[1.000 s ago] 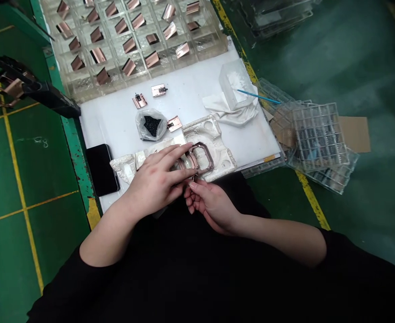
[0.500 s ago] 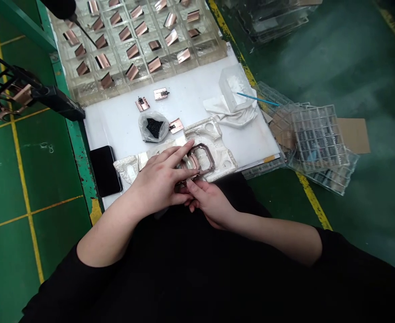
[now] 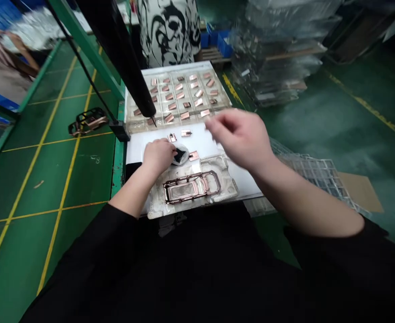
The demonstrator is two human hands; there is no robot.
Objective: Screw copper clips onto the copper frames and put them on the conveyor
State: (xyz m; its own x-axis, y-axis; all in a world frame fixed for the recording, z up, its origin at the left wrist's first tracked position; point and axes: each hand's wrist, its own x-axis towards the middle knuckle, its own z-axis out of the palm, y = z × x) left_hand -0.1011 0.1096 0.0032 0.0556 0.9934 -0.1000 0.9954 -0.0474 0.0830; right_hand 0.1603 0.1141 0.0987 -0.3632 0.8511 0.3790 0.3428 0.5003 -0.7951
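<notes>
My left hand (image 3: 158,156) is at the left rim of a small clear bag (image 3: 183,154) of tiny black pieces. Its fingers are bent together, and whatever they pinch is hidden. My right hand (image 3: 242,137) is raised above the right side of the table, fingers curled but smeared by motion. In a pale, worn fixture (image 3: 229,188) in front of me lies a long copper-coloured frame (image 3: 184,189), untouched. A black electric screwdriver (image 3: 130,67) hangs point down between the hands, toward the back. Small copper plates with dark fittings, such as this plate (image 3: 186,133), lie behind the bag.
A clear compartment tray (image 3: 143,127) of bent copper plates covers the table's far part. Another frame (image 3: 88,122) hangs left of the green post (image 3: 118,157). Clear trays (image 3: 318,172) are stacked low at right. One person in a patterned top (image 3: 168,33) stands beyond the table.
Both hands have left the frame in the fixture. My left hand has moved to the bag, my right hand up and to the right. The view has tilted up, showing more of the screwdriver.
</notes>
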